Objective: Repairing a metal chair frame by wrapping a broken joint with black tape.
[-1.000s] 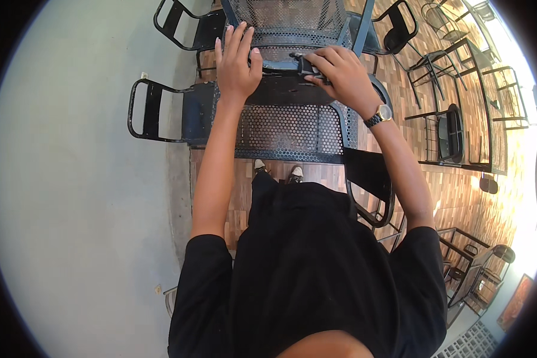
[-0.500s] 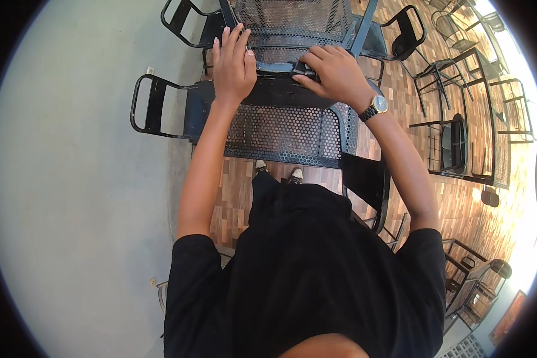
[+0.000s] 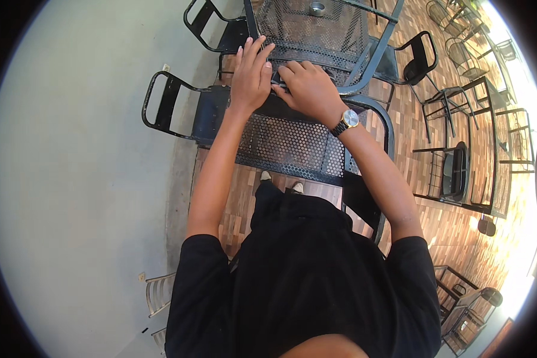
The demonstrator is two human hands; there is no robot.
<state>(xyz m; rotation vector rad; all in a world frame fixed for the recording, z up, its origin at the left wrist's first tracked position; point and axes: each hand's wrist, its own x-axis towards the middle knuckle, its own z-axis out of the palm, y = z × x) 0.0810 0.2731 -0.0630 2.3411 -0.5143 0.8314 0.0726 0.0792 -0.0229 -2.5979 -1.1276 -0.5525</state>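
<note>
A black metal chair lies on a perforated metal table (image 3: 289,143), its worn bluish tube frame (image 3: 373,67) reaching up and away from me. My left hand (image 3: 250,83) rests flat against the chair's left side, fingers extended and slightly spread. Close beside it, my right hand (image 3: 310,92) curls over the chair's dark near part with bent fingers. A small dark thing shows at its fingertips, mostly hidden; I cannot make out what it is. A watch (image 3: 349,119) is on my right wrist.
Black metal chairs (image 3: 167,107) stand at the table's left, near a pale wall (image 3: 89,179). Another chair (image 3: 417,59) is at the right. A small metal bowl (image 3: 317,9) sits on the table's far part. More tables and chairs line the wood-patterned floor (image 3: 447,232).
My right hand has slid left along the chair, close to my left hand. The view has shifted, so the table and chairs appear lower and more of the far table shows.
</note>
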